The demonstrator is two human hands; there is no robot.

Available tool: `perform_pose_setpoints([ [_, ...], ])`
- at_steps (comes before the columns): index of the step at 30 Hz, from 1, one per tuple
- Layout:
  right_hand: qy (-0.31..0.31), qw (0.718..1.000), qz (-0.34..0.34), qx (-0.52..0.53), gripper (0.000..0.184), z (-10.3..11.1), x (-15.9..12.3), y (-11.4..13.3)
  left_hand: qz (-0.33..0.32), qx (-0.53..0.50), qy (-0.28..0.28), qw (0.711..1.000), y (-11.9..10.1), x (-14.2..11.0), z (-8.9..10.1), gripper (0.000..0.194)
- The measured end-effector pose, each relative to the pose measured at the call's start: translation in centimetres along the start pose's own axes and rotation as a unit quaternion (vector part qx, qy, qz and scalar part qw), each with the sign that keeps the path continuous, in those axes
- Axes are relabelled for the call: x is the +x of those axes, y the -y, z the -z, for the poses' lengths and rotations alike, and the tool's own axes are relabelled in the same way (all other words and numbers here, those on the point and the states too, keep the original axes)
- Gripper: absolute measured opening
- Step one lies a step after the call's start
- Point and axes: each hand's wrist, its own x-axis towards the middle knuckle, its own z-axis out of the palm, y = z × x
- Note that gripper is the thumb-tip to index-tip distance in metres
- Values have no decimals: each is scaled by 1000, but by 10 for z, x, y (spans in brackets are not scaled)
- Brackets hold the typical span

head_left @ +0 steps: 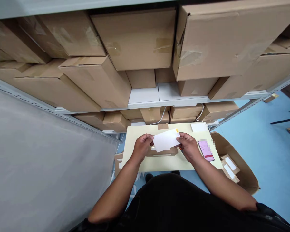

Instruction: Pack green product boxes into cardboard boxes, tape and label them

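A white paper label (166,140) with a small yellow mark at its upper right corner is stretched between my two hands. My left hand (143,145) pinches its left edge, and my right hand (186,144) grips its right edge with the thumb on top. Beneath the label, a small brown cardboard box (162,151) lies on the pale yellow tabletop (135,135), partly hidden by the label and my hands. To the right of my right hand, a phone (206,150) with a lit pink screen lies on the table.
Shelves (145,95) packed with cardboard boxes (135,38) rise behind the table. A small white device (198,127) with a cable sits at the back right corner. On the floor at right stands a large open carton (250,180) holding labelled parcels (230,163). A grey wall (50,154) is at left.
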Motion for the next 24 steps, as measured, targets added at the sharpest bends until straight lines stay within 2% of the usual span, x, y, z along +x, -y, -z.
perform_pose_setpoints([
  [10, 14, 1000, -19, 3, 32, -11, -14, -7, 35, -152, 0, 988, -1, -17, 11, 28],
  [20, 23, 1000, -15, 3, 31, -8, -16, -7, 53, -172, -2, 984, -1, -28, 9, 23],
  [24, 25, 1000, -16, -1, 32, -6, -16, -8, 62, -171, -1, 983, -4, -30, 6, 27],
])
